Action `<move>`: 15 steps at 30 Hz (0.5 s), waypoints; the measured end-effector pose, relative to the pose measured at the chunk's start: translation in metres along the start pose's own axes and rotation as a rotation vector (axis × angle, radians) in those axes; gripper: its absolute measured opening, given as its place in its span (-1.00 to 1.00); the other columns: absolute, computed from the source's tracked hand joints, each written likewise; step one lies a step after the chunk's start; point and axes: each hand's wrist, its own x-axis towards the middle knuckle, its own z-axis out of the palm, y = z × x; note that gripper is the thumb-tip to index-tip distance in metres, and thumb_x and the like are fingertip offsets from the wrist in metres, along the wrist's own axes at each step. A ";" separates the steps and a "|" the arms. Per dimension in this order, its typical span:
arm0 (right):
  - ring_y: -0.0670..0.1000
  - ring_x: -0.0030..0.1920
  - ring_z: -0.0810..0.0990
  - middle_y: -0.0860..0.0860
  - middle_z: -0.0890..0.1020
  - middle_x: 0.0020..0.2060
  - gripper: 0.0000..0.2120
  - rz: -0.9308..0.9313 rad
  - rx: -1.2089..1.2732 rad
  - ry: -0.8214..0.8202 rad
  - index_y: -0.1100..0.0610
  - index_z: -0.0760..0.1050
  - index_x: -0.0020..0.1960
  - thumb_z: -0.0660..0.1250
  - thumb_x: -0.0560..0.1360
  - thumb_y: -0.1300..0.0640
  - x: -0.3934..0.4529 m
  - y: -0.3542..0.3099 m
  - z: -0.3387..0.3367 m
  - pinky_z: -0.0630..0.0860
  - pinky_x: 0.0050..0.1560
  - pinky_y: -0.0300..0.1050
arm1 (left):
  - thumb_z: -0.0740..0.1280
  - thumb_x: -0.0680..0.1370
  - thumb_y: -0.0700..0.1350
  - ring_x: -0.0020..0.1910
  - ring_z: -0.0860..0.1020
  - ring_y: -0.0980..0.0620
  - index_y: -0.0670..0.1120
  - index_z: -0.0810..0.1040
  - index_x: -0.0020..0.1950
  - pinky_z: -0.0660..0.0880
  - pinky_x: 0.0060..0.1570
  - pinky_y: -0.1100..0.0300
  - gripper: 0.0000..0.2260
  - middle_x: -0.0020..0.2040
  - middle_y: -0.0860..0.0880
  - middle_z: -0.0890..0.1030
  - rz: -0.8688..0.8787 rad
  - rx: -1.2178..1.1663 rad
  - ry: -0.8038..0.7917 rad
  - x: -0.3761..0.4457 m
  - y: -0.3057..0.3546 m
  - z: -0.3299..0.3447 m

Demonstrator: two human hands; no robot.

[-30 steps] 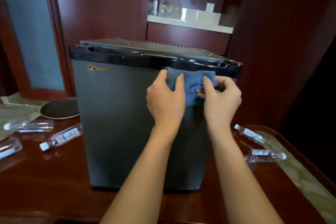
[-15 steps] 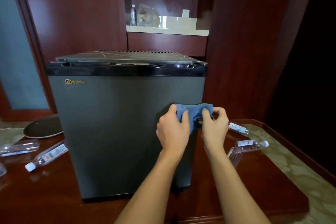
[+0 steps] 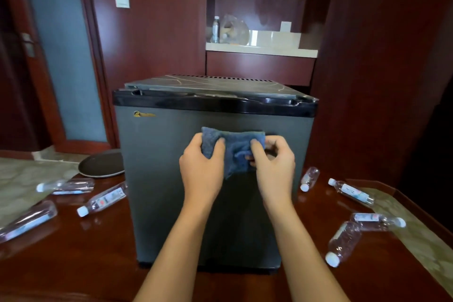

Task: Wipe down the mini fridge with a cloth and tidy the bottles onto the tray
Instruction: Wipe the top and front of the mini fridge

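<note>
A grey mini fridge (image 3: 159,179) with a black top band stands on the dark wooden table, door closed. Both hands press a blue cloth (image 3: 235,147) against the upper middle of the door: my left hand (image 3: 201,167) grips its left part, my right hand (image 3: 274,167) pinches its right part. A dark oval tray (image 3: 101,164) lies behind the fridge's left side. Clear water bottles lie on their sides: three to the left (image 3: 65,185) (image 3: 103,200) (image 3: 27,220) and several to the right (image 3: 310,178) (image 3: 351,191) (image 3: 343,243).
The wooden table (image 3: 73,265) has a raised rim at the right and pale runners (image 3: 416,240) along both sides. Behind stand red wood panelling, a door at the left and a recessed counter (image 3: 259,50) holding a bottle and wrapped items.
The cloth went down the door from the top right corner to the lower right, and now sits higher and nearer the middle. The view has shifted, showing more bottles on the right.
</note>
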 end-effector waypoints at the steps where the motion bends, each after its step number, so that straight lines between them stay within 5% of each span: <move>1: -0.06 -0.18 0.69 0.00 0.68 -0.20 -0.97 0.005 0.008 -0.027 0.08 0.54 -0.07 0.37 0.53 0.18 -0.005 0.000 0.006 0.65 -0.11 0.10 | 0.38 0.54 -0.12 -0.28 0.57 0.22 -0.02 0.57 -0.16 0.43 -0.31 0.35 -0.92 -0.28 0.05 0.63 -0.009 -0.016 0.002 0.002 -0.003 -0.009; 15: -0.02 -0.14 0.65 -0.04 0.64 -0.16 -0.94 -0.111 0.080 -0.239 0.03 0.52 -0.05 0.37 0.52 0.17 -0.026 -0.037 0.090 0.62 -0.15 0.11 | 0.35 0.58 -0.10 -0.10 0.64 0.11 0.06 0.56 -0.02 0.62 -0.07 -0.01 -0.95 -0.12 0.06 0.65 0.041 -0.068 0.184 0.038 -0.006 -0.097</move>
